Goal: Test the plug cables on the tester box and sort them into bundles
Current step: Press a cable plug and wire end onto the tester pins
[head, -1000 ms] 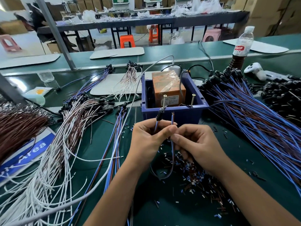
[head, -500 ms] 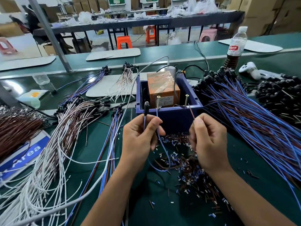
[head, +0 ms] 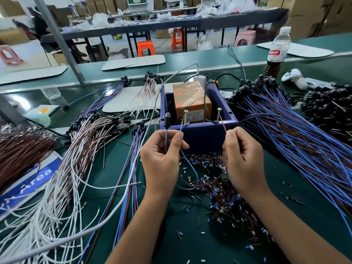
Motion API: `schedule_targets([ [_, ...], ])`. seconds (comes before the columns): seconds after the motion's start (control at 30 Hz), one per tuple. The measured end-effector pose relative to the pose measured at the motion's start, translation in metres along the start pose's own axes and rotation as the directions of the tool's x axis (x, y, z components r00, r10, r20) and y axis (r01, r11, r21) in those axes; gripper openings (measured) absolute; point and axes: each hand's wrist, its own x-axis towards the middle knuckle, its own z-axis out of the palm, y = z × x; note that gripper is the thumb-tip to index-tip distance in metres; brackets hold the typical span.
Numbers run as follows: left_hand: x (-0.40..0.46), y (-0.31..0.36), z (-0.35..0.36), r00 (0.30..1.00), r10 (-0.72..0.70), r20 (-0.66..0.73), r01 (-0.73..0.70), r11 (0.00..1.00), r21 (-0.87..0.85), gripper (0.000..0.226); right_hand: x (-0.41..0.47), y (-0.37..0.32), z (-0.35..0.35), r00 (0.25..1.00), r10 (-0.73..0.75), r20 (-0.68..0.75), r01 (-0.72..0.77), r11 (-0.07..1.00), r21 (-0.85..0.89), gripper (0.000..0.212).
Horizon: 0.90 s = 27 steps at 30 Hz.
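Note:
The blue tester box (head: 200, 133) stands at the centre of the green table, with an orange block inside and two upright screws, the left screw (head: 185, 117) and the right screw (head: 218, 114), at its front wall. My left hand (head: 162, 155) pinches a plug cable: its black plug (head: 167, 120) points up and its blue wire (head: 182, 128) reaches the left screw. My right hand (head: 242, 157) pinches the cable's brown wire (head: 223, 125), whose tip meets the right screw. The cable's slack loops down between my hands.
A large blue-and-brown cable pile (head: 297, 134) lies right, with black plugs (head: 327, 109) beyond it. White-brown bundles (head: 80, 141) and a brown bundle (head: 21, 147) lie left. Cut insulation bits (head: 219, 189) litter the table in front of the box. A bottle (head: 276, 52) stands far right.
My hands have moved apart, spreading the cable's two wire ends from one pinch to the two screws. The plug now stands upright left of the left screw.

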Motion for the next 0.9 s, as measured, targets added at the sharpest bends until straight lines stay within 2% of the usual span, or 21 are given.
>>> schedule_targets([
  [0.33, 0.005, 0.000, 0.012, 0.997, 0.050, -0.064, -0.045, 0.995, 0.085, 0.025, 0.000, 0.001, 0.002, 1.000, -0.016, 0.007, 0.016, 1.000, -0.004, 0.043],
  [0.9, 0.004, 0.003, 0.009, 0.998, 0.027, -0.060, -0.024, 0.998, 0.051, 0.020, -0.002, -0.005, 0.002, 0.999, -0.036, 0.026, 0.036, 0.999, -0.029, 0.045],
])
